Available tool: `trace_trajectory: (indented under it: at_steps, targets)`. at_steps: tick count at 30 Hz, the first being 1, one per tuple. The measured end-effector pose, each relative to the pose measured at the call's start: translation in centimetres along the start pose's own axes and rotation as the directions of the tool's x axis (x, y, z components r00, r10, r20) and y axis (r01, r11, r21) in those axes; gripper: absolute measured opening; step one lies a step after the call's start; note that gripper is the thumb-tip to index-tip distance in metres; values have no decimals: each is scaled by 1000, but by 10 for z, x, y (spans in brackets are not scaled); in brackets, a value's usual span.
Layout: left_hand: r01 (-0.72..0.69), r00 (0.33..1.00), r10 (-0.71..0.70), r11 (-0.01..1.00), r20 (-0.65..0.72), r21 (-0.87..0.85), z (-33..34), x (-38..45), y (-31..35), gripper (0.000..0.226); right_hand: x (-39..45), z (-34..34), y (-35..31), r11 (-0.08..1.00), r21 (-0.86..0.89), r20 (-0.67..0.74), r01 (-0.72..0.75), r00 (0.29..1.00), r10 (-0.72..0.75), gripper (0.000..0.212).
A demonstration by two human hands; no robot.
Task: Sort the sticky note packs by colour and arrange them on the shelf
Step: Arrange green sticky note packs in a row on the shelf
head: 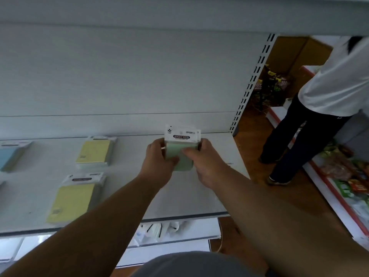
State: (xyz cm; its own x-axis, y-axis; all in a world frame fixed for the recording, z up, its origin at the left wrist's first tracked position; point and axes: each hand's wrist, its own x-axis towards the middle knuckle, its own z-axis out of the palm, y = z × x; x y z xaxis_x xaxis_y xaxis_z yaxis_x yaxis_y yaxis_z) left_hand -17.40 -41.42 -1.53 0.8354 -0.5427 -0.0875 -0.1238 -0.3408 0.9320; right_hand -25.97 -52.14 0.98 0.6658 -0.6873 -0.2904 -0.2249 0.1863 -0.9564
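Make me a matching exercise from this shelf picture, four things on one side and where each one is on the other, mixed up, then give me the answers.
Column one:
1. green sticky note pack
2. blue pack
3. yellow pack with its header card towards the back wall
4. plastic bags

Column two:
A. at the left edge of the view
B. held between the left hand and right hand
C. on the lower level under the shelf
D. lying flat near the shelf's front edge

Pairs: 1-B, 2-A, 3-D, 4-C

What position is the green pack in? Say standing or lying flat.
Standing: green pack is upright, header card on top, held between both hands above the shelf.
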Motion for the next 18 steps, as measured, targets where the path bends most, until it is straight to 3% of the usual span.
trace_trajectory:
  at_steps: [6, 12, 18]
  targets:
    - [-193, 978, 189, 981, 86, 39, -26, -11, -34, 61, -25, 37, 25, 967, -156, 2, 204, 979, -206, 53]
    - [-283, 950, 283, 959, 130, -23, -35, -17, -32, 73, -34, 46, 38, 912, -290, -4, 289, 953, -304, 61]
    - [-283, 957, 257, 929, 133, 238, -37, -19, -42, 70, -35, 46, 50, 880, -381, 32, 283, 956, -293, 66]
